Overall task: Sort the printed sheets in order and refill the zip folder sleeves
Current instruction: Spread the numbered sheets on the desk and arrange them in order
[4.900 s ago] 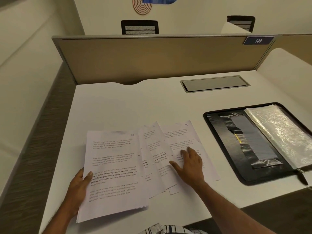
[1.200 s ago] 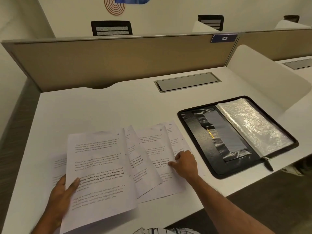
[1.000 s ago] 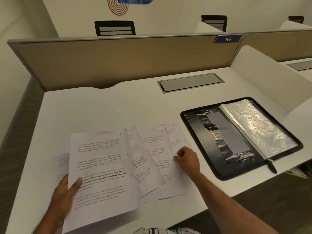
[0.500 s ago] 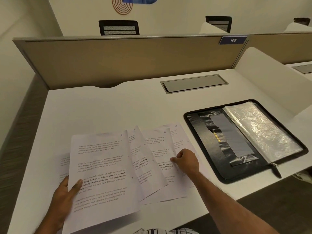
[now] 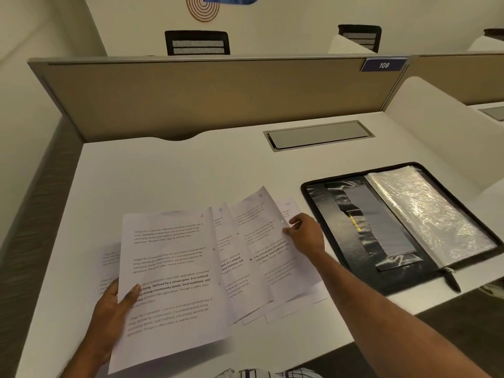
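Note:
Several printed sheets lie fanned on the white desk (image 5: pixel 169 173). My left hand (image 5: pixel 111 312) grips the left edge of the front sheet marked 5 (image 5: pixel 174 268), thumb on top, lifting it off the desk. A sheet marked 8 (image 5: pixel 226 255) shows behind it. My right hand (image 5: pixel 305 236) pinches the right edge of the sheet marked 9 (image 5: pixel 259 236), which is raised above the sheet marked 10 (image 5: pixel 289 208). The black zip folder (image 5: pixel 354 227) lies open at the right, with its clear sleeves (image 5: pixel 428 211) on its right half.
A tan partition (image 5: pixel 212 96) closes the back of the desk, with a grey cable hatch (image 5: pixel 317 135) in front of it. A white side divider (image 5: pixel 436 124) rises at the right. Another sheet (image 5: pixel 109 257) pokes out left of the fan.
My right hand has taken the edge of the sheet marked 9 and lifted it up off the sheet marked 10. My left hand keeps its hold on the front sheet.

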The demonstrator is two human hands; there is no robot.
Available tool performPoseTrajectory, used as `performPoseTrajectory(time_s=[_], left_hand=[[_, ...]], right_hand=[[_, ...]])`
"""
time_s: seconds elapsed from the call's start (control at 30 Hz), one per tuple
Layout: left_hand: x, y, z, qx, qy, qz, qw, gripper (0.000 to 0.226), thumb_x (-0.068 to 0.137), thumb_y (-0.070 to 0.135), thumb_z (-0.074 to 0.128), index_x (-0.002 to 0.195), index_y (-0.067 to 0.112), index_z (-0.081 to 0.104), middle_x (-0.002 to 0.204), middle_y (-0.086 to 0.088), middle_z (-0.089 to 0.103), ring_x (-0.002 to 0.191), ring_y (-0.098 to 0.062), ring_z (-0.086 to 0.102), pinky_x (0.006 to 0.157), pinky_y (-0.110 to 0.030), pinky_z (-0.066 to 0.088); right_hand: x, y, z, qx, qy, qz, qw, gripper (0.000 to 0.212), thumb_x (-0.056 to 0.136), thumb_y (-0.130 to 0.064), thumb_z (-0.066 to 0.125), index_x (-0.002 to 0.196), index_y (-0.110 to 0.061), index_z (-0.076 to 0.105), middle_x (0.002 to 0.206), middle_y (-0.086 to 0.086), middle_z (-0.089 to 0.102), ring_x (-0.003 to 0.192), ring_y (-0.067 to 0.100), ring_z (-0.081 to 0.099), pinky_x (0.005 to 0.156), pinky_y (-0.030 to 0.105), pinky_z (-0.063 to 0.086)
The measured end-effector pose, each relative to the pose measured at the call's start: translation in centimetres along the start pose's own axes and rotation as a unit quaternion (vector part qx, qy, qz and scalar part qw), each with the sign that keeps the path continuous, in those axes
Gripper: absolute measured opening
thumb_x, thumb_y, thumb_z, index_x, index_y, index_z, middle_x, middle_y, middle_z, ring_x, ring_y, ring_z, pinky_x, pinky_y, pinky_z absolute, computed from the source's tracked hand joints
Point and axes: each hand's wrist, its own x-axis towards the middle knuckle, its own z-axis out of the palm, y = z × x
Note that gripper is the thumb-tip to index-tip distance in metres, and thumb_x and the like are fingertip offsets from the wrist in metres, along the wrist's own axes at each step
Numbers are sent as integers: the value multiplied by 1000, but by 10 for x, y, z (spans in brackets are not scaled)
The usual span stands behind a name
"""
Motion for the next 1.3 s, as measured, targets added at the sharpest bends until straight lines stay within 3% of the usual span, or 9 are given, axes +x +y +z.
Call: performPoseTrajectory(time_s=[0.27, 0.37, 0.57, 0.7, 0.83, 0.97, 1.07, 1.2, 1.3], left_hand=[[7, -9, -1, -20, 2, 0, 1000, 27, 97, 14, 57, 124, 19, 59, 107, 1, 69, 93, -24, 68, 55, -17, 55], [12, -14, -4, -20, 1, -2, 1000, 29, 97, 15, 58, 125, 19, 60, 112, -2, 70, 98, -27, 68, 67, -27, 56], [11, -17, -6, -26, -2, 1, 1000, 30, 97, 16, 58, 126, 19, 59, 111, -1, 70, 96, -25, 68, 71, -31, 53], [9, -18, -8, -31, -4, 1, 1000, 30, 97, 17, 57, 126, 20, 59, 110, 0, 70, 93, -23, 70, 62, -24, 57], [6, -19, -10, -41, -5, 0, 999, 31, 97, 18, 57, 128, 22, 58, 111, -1, 70, 91, -23, 70, 59, -23, 58], [1, -22, -15, -46, -7, -3, 999, 34, 96, 20, 59, 130, 22, 58, 115, -3, 70, 93, -25, 71, 63, -27, 59], [-2, -23, -18, -48, -6, -8, 999, 34, 96, 21, 59, 130, 24, 58, 114, -1, 71, 89, -22, 73, 63, -30, 60], [-8, -23, -20, -56, -4, -6, 998, 29, 97, 20, 57, 126, 23, 58, 111, 1, 71, 89, -19, 72, 61, -22, 57], [-7, -24, -23, -64, -9, -15, 998, 29, 98, 22, 56, 127, 23, 57, 112, -1, 70, 96, -25, 70, 70, -32, 56]], right_hand=[[11, 10, 6, -72, -18, 13, 997, 29, 84, -29, 76, 105, -19, 61, 101, 0, 68, 90, 19, 65, 80, 36, 55], [8, 12, 7, -80, -14, 7, 997, 34, 82, -27, 77, 110, -19, 59, 98, -1, 67, 90, 18, 64, 81, 36, 55], [-20, 0, 19, -83, -3, -66, 994, 26, 88, -33, 72, 108, -19, 63, 96, -5, 64, 89, 12, 62, 83, 32, 54], [-59, -23, 41, -16, -64, -116, 991, 22, 90, -36, 71, 98, -17, 66, 89, -5, 67, 80, 8, 62, 78, 27, 56], [-98, -49, 66, 55, -155, -97, 982, 35, 88, -51, 66, 97, -17, 64, 90, -5, 64, 79, 6, 58, 69, 17, 47], [-124, -56, 88, 144, -252, -17, 957, 62, 72, -66, 74, 108, -18, 58, 96, 6, 70, 78, 16, 69, 69, 30, 60], [-135, -55, 100, 162, -274, 11, 948, 57, 72, -52, 82, 112, -20, 56, 93, 2, 67, 72, 11, 64, 65, 23, 56], [-138, -51, 107, 188, -249, 3, 950, 44, 74, -28, 87, 106, -18, 59, 77, 0, 67, 66, 10, 64, 74, 32, 60], [-136, -51, 106, 185, -243, 5, 952, 36, 75, -25, 86, 100, -15, 62, 83, 5, 72, 68, 13, 69, 72, 30, 60]])
